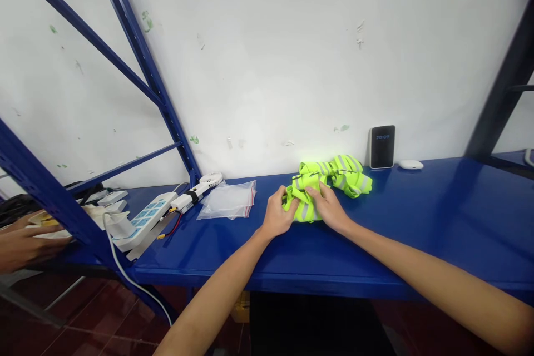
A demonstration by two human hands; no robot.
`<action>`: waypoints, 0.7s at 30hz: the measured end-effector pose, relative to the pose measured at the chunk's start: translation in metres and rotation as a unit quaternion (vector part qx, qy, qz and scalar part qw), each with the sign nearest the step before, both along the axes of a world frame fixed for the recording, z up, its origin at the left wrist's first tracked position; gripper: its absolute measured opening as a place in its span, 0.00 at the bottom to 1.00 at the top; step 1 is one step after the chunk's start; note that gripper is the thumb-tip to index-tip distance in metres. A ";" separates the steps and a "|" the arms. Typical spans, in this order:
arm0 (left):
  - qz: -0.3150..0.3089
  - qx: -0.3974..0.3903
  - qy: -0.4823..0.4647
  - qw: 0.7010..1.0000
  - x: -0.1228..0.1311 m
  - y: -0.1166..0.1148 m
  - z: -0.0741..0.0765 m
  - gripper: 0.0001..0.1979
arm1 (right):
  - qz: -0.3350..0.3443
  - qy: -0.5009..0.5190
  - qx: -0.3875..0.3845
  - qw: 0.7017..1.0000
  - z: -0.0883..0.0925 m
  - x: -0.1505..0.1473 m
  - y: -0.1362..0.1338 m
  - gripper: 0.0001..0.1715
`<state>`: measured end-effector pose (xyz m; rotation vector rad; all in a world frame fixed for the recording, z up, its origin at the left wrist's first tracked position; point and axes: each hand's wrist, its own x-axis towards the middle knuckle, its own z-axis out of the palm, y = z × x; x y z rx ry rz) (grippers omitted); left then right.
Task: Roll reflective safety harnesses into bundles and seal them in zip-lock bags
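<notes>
Two bare forearms (231, 270) stand nearest the camera, converging on a reflective strap bundle (305, 212); clock directions below are taken from that bundle. It is fluorescent yellow-green, crossed by silver-grey bands with thin dark lines, loosely folded, creased and uneven. Location: over the front half of the blue tabletop (421, 222); contact underneath cannot be confirmed.

Count: one bundle in hand; more matching strapping (352, 178) at 1 to 2 o'clock, gathered into rumpled rolls, their exact number unclear where they overlap. One display device (382, 147), upright against the wall (267, 67), at 2 o'clock; one white oval case (411, 165) beside it. At 9 o'clock, clear zip-lock bags (228, 200), overlapping and uncountable; past them, one white handheld fan (211, 179) and one power strip (146, 222). Farther at 9 o'clock, another person's hand (29, 242), behind a blue upright.

Pose: left forearm rises from 7 to 8 o'clock, left hand (280, 214) with fingers curled around the near-left folds, thumb inward. Right forearm extends from 4 o'clock, right hand (329, 208) with thumb laid across the top. Grip: both hands grasp the bundle.
</notes>
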<state>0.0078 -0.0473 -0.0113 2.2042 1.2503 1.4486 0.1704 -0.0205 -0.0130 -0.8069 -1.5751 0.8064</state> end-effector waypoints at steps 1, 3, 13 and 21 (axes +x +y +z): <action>-0.003 -0.003 0.001 1.000 0.000 0.000 0.000 0.10 | -0.005 -0.001 -0.003 1.000 -0.001 0.000 0.000 0.24; -0.005 -0.005 0.006 1.000 0.001 0.001 -0.001 0.09 | -0.022 -0.011 -0.002 1.000 -0.003 0.000 0.000 0.25; 0.016 0.003 0.013 1.000 0.003 0.003 -0.004 0.07 | -0.091 0.016 -0.005 0.996 -0.009 -0.003 -0.003 0.24; 0.003 -0.022 -0.012 1.000 0.001 0.003 -0.003 0.18 | -0.077 -0.001 0.019 0.997 0.002 -0.001 -0.008 0.24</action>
